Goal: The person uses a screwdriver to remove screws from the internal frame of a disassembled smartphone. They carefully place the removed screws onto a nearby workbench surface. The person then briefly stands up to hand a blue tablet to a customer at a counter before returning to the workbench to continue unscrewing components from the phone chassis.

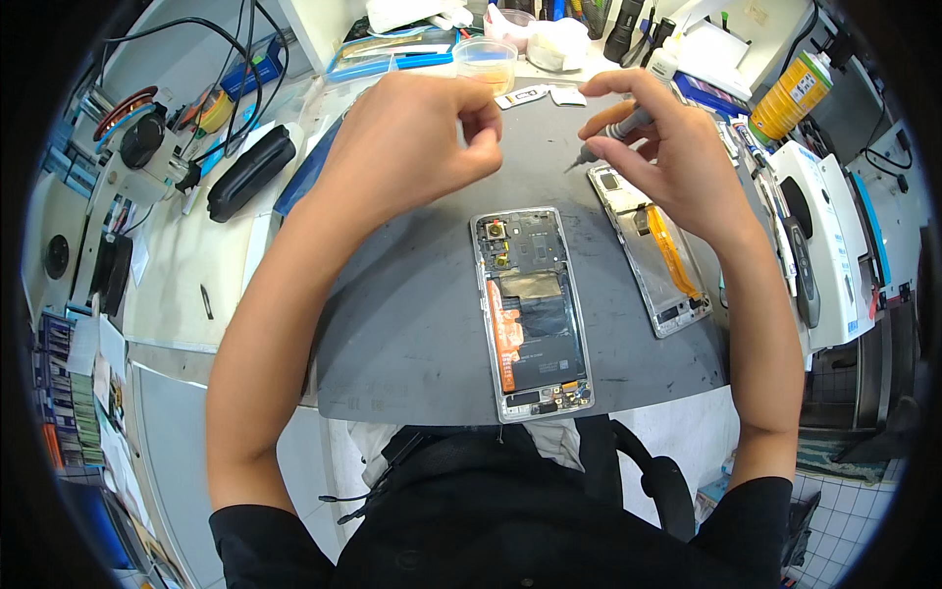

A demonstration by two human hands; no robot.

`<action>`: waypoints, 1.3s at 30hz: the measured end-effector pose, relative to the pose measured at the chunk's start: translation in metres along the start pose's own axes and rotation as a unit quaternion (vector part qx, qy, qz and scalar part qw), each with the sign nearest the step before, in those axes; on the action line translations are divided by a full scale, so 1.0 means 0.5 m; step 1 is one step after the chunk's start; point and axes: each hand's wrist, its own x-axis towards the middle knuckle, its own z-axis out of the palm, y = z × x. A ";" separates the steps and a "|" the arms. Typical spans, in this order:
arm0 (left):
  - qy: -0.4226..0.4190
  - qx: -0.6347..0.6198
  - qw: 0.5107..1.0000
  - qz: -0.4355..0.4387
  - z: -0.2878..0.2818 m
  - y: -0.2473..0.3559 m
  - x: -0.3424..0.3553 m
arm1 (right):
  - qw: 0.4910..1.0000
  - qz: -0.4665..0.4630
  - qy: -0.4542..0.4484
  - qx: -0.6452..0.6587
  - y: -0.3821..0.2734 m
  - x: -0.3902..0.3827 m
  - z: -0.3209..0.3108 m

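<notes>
A phone (535, 314) with its back off lies on the grey work mat (402, 324) in front of me, showing a black battery, an orange strip and a camera module. To its right, a second opened phone frame (653, 255) with an orange flex cable rests at a slant. My right hand (662, 147) grips a grey precision screwdriver (624, 126) above that frame's top end, the thin tip pointing down and left. My left hand (417, 137) hovers over the far left of the mat, fingers curled and thumb close to them; whatever they hold, if anything, is hidden.
Beyond my hands are small white pieces (522, 96) and a clear plastic cup (484, 64). A black case (251, 173) lies at the left beside a microscope-like device (147, 137). On the right stand a yellow spray can (790, 95) and a white machine (829, 245).
</notes>
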 end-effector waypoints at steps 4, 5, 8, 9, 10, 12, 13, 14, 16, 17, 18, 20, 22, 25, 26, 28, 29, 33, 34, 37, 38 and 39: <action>-0.061 -0.099 0.991 -0.064 0.004 0.006 -0.040 | 0.993 -0.017 0.029 0.111 -0.040 0.004 -0.013; -0.064 -0.135 0.987 -0.066 0.008 0.012 -0.040 | 0.992 -0.042 0.037 0.116 -0.039 0.002 -0.012; -0.071 -0.156 0.984 -0.057 0.015 0.022 -0.042 | 0.990 -0.068 0.024 0.123 -0.046 -0.003 -0.011; -0.068 -0.164 0.982 -0.060 0.015 0.025 -0.043 | 0.990 -0.068 0.014 0.124 -0.050 -0.004 -0.011; -0.065 -0.172 0.981 -0.064 0.014 0.026 -0.046 | 0.987 -0.058 0.008 0.147 -0.051 -0.003 -0.009; -0.057 -0.181 0.980 -0.057 0.016 0.023 -0.045 | 0.983 -0.042 0.002 0.177 -0.052 0.000 -0.008; -0.051 -0.183 0.981 -0.048 0.020 0.019 -0.045 | 0.982 -0.034 0.000 0.184 -0.051 -0.001 -0.009; -0.044 -0.183 0.981 -0.040 0.020 0.017 -0.044 | 0.981 -0.029 -0.002 0.192 -0.051 -0.001 -0.010; -0.047 -0.179 0.982 -0.043 0.018 0.020 -0.044 | 0.984 -0.031 -0.004 0.173 -0.052 -0.002 -0.013; -0.047 -0.176 0.982 -0.044 0.017 0.021 -0.044 | 0.986 -0.036 -0.003 0.163 -0.052 -0.002 -0.014; -0.046 -0.180 0.982 -0.044 0.017 0.022 -0.045 | 0.987 -0.048 0.002 0.153 -0.051 -0.005 -0.013; -0.044 -0.187 0.980 -0.044 0.018 0.022 -0.045 | 0.988 -0.064 0.009 0.138 -0.048 -0.006 -0.014; -0.045 -0.192 0.979 -0.047 0.017 0.022 -0.042 | 0.989 -0.074 0.011 0.127 -0.047 -0.005 -0.016; -0.044 -0.197 0.978 -0.047 0.020 0.017 -0.040 | 0.990 -0.062 0.015 0.129 -0.050 -0.004 -0.015; -0.044 -0.199 0.978 -0.048 0.021 0.016 -0.041 | 0.990 -0.060 0.015 0.126 -0.051 -0.005 -0.015; -0.042 -0.183 0.981 -0.041 0.019 0.018 -0.042 | 0.991 -0.055 0.013 0.121 -0.053 -0.006 -0.014; -0.042 -0.176 0.983 -0.038 0.020 0.019 -0.042 | 0.991 -0.055 0.011 0.119 -0.054 -0.007 -0.014; -0.041 -0.192 0.980 -0.036 0.028 0.021 -0.040 | 0.991 -0.094 0.017 0.088 -0.054 -0.004 -0.008; -0.049 -0.188 0.980 -0.030 0.032 0.017 -0.039 | 0.990 -0.114 0.023 0.075 -0.053 -0.002 -0.006; -0.085 -0.191 0.977 -0.049 0.042 0.014 -0.043 | 0.996 -0.052 -0.040 0.065 -0.054 -0.006 -0.012; -0.098 -0.195 0.974 -0.060 0.046 0.017 -0.043 | 0.996 -0.050 -0.046 0.061 -0.053 -0.006 -0.011; -0.112 -0.192 0.973 -0.068 0.043 0.025 -0.043 | 0.996 -0.048 -0.051 0.057 -0.051 -0.007 -0.009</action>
